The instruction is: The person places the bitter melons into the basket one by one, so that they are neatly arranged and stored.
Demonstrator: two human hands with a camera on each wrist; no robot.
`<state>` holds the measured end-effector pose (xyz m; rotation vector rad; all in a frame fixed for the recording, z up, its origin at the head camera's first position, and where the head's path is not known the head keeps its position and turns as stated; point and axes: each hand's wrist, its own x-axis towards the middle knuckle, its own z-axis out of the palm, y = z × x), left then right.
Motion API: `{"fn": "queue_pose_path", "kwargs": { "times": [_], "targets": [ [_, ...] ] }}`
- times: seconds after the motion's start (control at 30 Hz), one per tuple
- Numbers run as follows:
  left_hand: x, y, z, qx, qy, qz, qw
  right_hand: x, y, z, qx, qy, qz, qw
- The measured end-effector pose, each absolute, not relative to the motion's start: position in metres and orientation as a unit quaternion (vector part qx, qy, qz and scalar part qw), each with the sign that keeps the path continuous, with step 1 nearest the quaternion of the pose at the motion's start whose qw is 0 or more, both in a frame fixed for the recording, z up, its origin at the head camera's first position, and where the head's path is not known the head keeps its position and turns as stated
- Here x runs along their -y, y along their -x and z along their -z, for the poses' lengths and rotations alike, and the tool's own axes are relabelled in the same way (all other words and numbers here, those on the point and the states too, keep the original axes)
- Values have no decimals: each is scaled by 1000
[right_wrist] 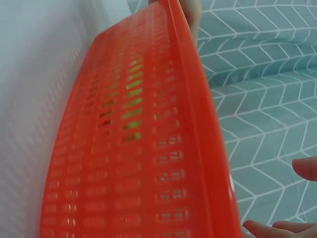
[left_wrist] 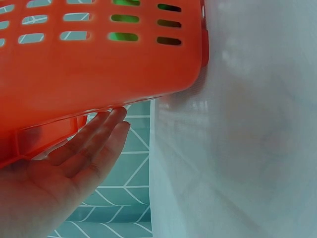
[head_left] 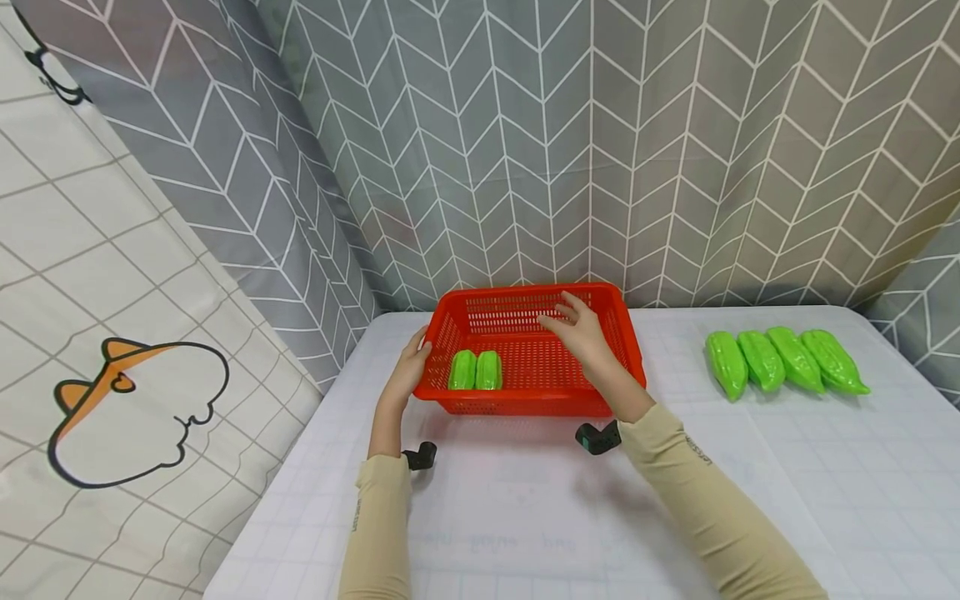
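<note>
A red slotted plastic basket sits on the table, with two glossy green ridged toy fruits side by side in its left end. My left hand rests against the basket's left side, its fingers lying nearly straight along the outer wall in the left wrist view. Over the right part of the basket, my right hand hovers with spread, loosely bent fingers and nothing in them. Through the slots in the right wrist view, green shows behind the red wall; fingertips of the right hand appear beyond the rim.
Several more green ridged fruits lie in a row on the white table, right of the basket. Grey chevron curtain hangs behind the table's back edge. Black wrist cameras stick out from both wrists.
</note>
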<state>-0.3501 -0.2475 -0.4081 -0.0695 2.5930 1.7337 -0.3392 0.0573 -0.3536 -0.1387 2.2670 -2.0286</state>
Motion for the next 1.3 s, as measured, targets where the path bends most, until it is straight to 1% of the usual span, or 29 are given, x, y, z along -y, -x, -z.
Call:
{"fn": "queue_pose_path", "kwargs": {
  "times": [0.4, 0.67, 0.8, 1.0, 1.3],
  "targets": [
    [247, 351, 406, -830, 24, -557, 12, -84, 342, 348, -741, 29, 670, 35],
    [246, 351, 407, -832, 27, -554, 10, -103, 339, 344, -734, 29, 679, 16],
    [246, 351, 408, -834, 25, -551, 11, -115, 338, 343, -737, 15, 676, 6],
    [247, 352, 406, -833, 23, -553, 14, -132, 336, 342, -736, -11, 677, 8],
    [248, 351, 408, -833, 25, -553, 16, -150, 337, 347, -738, -28, 674, -5]
  ]
}}
